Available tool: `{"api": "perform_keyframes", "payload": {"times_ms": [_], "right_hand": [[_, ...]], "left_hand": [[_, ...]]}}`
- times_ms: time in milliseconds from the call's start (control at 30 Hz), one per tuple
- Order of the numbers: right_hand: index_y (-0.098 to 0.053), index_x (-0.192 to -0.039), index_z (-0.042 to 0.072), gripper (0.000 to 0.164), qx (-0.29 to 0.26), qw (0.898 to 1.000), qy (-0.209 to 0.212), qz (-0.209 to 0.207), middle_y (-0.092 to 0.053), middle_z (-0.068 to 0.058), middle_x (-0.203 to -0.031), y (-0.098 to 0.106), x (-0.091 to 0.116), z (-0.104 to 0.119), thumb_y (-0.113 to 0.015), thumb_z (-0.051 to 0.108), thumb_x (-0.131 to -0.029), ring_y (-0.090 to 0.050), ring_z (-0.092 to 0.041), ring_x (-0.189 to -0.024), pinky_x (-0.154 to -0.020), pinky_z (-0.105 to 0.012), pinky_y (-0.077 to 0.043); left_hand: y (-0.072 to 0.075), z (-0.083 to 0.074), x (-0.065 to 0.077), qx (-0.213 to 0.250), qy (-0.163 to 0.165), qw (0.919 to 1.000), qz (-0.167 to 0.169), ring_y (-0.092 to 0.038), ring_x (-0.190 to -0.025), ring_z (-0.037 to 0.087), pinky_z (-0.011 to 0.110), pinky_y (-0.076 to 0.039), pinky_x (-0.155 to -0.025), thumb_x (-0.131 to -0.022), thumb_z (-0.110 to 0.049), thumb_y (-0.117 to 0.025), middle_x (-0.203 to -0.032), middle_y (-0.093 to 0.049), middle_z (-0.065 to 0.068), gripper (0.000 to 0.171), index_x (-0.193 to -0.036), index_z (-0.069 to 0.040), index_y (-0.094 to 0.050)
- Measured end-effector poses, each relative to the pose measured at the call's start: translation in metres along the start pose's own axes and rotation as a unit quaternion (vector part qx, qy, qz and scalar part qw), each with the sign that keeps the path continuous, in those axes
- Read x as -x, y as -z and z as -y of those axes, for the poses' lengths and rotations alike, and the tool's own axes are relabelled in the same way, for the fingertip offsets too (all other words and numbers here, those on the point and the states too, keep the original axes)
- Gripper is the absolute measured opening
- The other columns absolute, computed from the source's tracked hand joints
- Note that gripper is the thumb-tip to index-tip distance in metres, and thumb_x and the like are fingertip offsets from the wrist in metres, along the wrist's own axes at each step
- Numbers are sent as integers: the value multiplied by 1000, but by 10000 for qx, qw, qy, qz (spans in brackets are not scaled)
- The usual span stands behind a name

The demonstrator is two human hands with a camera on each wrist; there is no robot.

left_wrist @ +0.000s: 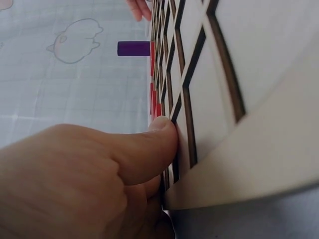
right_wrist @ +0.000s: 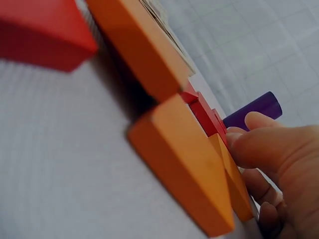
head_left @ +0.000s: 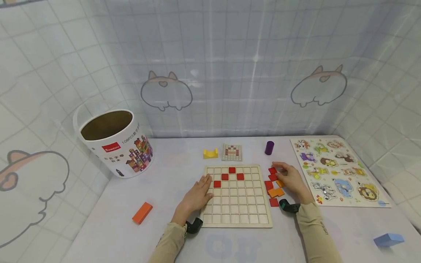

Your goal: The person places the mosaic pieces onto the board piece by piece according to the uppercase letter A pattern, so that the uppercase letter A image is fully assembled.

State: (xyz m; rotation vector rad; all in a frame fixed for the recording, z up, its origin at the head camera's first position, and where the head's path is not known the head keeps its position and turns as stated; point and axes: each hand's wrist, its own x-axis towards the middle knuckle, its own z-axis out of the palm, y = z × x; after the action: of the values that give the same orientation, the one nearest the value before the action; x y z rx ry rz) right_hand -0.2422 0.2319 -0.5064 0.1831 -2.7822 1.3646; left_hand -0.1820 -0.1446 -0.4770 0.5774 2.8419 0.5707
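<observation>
A square wooden grid board (head_left: 243, 210) lies on the table, with several red square tiles (head_left: 232, 170) set in its upper cells. My left hand (head_left: 197, 193) rests on the board's left edge, fingers extended. In the left wrist view its thumb (left_wrist: 149, 154) presses on the board's face. Right of the board, my right hand (head_left: 291, 179) reaches over a loose group of red tiles (head_left: 269, 185) and orange blocks (head_left: 276, 192). Its thumb and forefinger are apart in the head view, close to a red tile (head_left: 272, 170); whether they touch it is unclear.
A small pattern card (head_left: 232, 152), a yellow block (head_left: 211, 153) and a purple cylinder (head_left: 269, 148) sit behind the board. A white bucket (head_left: 115, 146) stands back left, an orange block (head_left: 142, 213) nearer. An animal puzzle board (head_left: 338, 170) and blue block (head_left: 388, 239) lie right.
</observation>
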Motion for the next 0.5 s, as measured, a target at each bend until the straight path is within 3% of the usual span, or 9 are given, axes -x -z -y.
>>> {"api": "perform_keyframes", "payload": {"times_ms": [167,333,500], "right_hand": [[-60,-130,7,37,166,9995,25,-250,-64,-17,-123,-5,0,-2,-61,8,-93,-53,-27,-102,-84,-31,-44],[-60,-129,8,37,153,9992,-82,-364,-67,-15,-116,-6,1,-3,-63,10,-92,-52,-23,-92,-71,-21,-45],[-60,-128,6,36,58,9991,-107,-396,-67,-16,-113,-4,1,-2,-63,10,-92,-50,-23,-87,-63,-19,-43]], "left_hand": [[1,0,2,54,-77,10000,-19,-18,-149,36,54,-22,-120,-101,-22,-50,-160,-21,18,63,-151,4,-24],[0,1,2,48,-62,10000,9,-17,-150,36,54,-21,-120,-101,-24,-49,-161,-20,18,63,-152,4,-24],[1,3,0,77,-46,9999,115,-15,-150,34,53,-19,-122,-101,-25,-49,-162,-18,16,64,-153,2,-22]]}}
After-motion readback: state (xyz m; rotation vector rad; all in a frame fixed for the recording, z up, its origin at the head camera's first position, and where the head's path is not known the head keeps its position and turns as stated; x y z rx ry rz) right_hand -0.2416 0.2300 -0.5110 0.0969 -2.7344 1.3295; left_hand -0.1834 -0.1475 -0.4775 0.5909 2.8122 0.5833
